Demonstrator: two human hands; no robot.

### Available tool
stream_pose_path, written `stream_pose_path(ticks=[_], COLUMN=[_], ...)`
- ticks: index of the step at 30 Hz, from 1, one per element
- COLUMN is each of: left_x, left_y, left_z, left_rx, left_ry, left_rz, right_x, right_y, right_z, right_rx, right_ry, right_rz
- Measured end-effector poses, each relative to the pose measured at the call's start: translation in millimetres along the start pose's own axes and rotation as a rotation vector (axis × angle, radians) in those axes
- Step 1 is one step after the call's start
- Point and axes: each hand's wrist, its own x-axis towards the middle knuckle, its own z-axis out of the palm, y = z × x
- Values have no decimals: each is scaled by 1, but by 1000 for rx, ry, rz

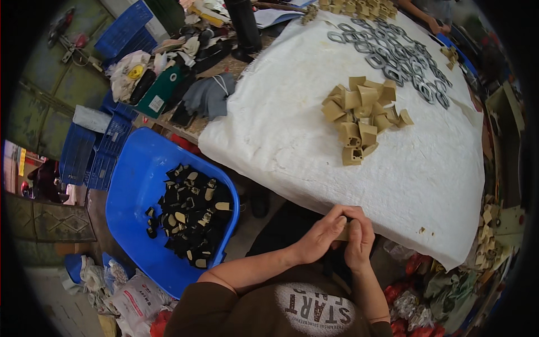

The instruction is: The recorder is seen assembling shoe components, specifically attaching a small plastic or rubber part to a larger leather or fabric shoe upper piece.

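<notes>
Both hands meet at the near edge of the white-covered table [281, 135]. My left hand [321, 236] and my right hand [360, 238] are closed around one small tan piece [343, 234], their thumbs close together on it. Fingers cover most of it, so its full shape is hidden. Farther up the table lies a loose pile of tan, curved, hollow-backed pieces [368, 98]. Many grey oval rings [387, 48] are spread beyond that pile, with another heap of tan pieces [365, 7] at the far edge.
Left of the table stands a large blue tub [135, 168] with black-and-tan parts [188, 216] in it. Grey cloth gloves [209, 95] and clutter cover the far-left bench. Blue crates [106, 140] are stacked at left, bags [140, 300] below. Another person's hand [437, 25] shows at far right.
</notes>
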Motion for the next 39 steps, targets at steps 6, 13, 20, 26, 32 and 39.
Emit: stream_pose_path(ticks=[6,13,20,26,32,39], left_x=[-49,-155,-90,20,51,33], left_y=[23,30,91,147,149,116], left_z=[-93,-174,-207,-244,-253,-199], left_rx=[1086,1625,1435,1530,1468,1757], left_ry=[652,1362,1297,1258,1271,1264], left_rz=[242,-194,198,318,-122,658], right_x=[26,36,47,59,75,125], right_y=[0,-2,-1,3,-2,-10], right_z=[2,-7,10,35,50,89], right_rx=[-62,-10,3,-153,-170,-73], right_ry=[-6,113,79,-106,-181,-228], right_rz=[6,85,88,15,76,153])
